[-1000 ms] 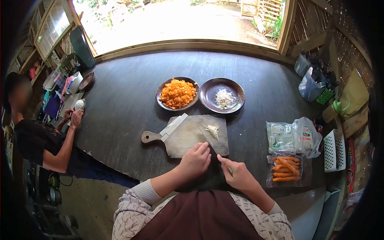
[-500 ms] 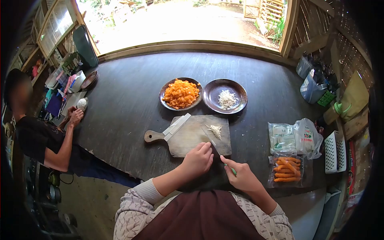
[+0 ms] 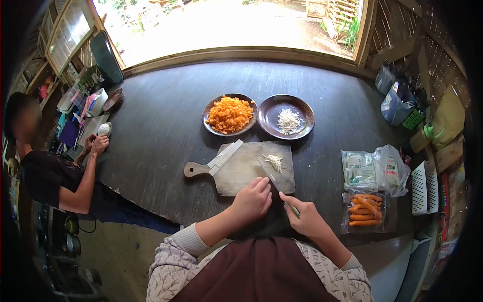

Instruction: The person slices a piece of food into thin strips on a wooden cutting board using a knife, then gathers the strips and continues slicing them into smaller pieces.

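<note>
Dark wooden bench point(image 3: 151, 131) | right hand point(image 3: 308, 220) grips knife point(image 3: 274, 183) | left hand point(image 3: 250, 202) curled, contents unclear | fingertips best tucked back

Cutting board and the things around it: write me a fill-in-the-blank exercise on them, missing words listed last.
The right hand holds a knife whose handle is ____ in colour.
The heap of chopped food on the left-hand plate is ____ in colour.
The handle of the cutting board points toward the ____ side of the picture.
To the right of the board, a clear bag holds whole ____.

Missing words, in order: green; orange; left; carrots
</note>
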Available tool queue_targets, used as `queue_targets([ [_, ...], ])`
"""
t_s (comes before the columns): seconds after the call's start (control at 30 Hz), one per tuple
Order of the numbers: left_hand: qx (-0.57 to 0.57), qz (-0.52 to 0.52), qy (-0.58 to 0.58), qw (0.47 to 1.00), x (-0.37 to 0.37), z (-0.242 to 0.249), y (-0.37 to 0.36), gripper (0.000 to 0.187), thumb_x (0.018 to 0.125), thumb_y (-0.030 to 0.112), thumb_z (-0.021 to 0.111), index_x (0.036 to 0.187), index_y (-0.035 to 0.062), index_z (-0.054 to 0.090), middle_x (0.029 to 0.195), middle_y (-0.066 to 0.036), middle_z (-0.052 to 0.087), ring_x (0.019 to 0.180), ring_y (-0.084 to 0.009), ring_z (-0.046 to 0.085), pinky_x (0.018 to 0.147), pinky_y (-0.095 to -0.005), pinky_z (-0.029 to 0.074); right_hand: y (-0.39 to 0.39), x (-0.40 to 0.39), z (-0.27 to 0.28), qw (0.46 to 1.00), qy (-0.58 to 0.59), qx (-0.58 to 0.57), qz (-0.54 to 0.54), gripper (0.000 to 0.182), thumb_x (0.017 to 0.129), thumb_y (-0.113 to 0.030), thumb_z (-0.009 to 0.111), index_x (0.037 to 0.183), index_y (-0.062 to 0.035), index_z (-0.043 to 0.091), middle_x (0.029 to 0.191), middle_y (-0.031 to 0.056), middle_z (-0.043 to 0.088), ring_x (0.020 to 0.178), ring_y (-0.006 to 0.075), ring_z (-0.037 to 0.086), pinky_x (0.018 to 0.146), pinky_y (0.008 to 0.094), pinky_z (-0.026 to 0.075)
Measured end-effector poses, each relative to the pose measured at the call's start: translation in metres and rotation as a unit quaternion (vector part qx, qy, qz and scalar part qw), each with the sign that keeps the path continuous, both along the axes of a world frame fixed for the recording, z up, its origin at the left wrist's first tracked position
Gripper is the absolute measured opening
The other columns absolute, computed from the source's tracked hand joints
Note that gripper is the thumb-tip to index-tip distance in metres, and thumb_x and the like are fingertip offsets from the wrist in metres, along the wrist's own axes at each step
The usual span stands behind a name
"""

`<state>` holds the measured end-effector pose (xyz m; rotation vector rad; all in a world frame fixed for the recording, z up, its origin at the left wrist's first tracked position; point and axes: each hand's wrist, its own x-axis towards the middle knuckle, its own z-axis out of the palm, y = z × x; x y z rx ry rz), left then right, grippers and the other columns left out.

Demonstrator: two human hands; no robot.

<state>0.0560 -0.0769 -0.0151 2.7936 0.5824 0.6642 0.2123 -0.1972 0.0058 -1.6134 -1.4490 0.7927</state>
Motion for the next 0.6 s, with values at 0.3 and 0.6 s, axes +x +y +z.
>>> queue_targets([
  [0.3, 0.000, -0.005, 0.009, 1.000, -0.001, 0.001, 0.000, 0.027, 0.085, 0.013, 0.055, 0.100, -0.0086, 0.059, 0.110, -0.022, 0.056, 0.108, -0.0346, 0.053, 0.094, -0.0388, 0.044, -0.003, 0.004, 0.016, 0.998, -0.011, -0.056, 0.014, 0.036, 0.089, -0.003, 0.055, 0.124, -0.0057, 0.058, 0.083, 0.0244, 0.064, 0.068, 0.0244, 0.066, 0.066, 0.0308, 0.049],
  [0.6, 0.018, -0.004, 0.022, 1.000, -0.002, -0.001, 0.000, 0.028, 0.084, 0.013, 0.054, 0.101, -0.0088, 0.059, 0.113, -0.022, 0.056, 0.110, -0.0348, 0.052, 0.095, -0.0386, 0.044, -0.003, 0.004, 0.008, 1.000, 0.003, -0.002, 0.016, 0.037, 0.089, -0.002, 0.053, 0.127, -0.0054, 0.055, 0.088, 0.0234, 0.065, 0.071, 0.0257, 0.066, 0.069, 0.0294, 0.049],
])
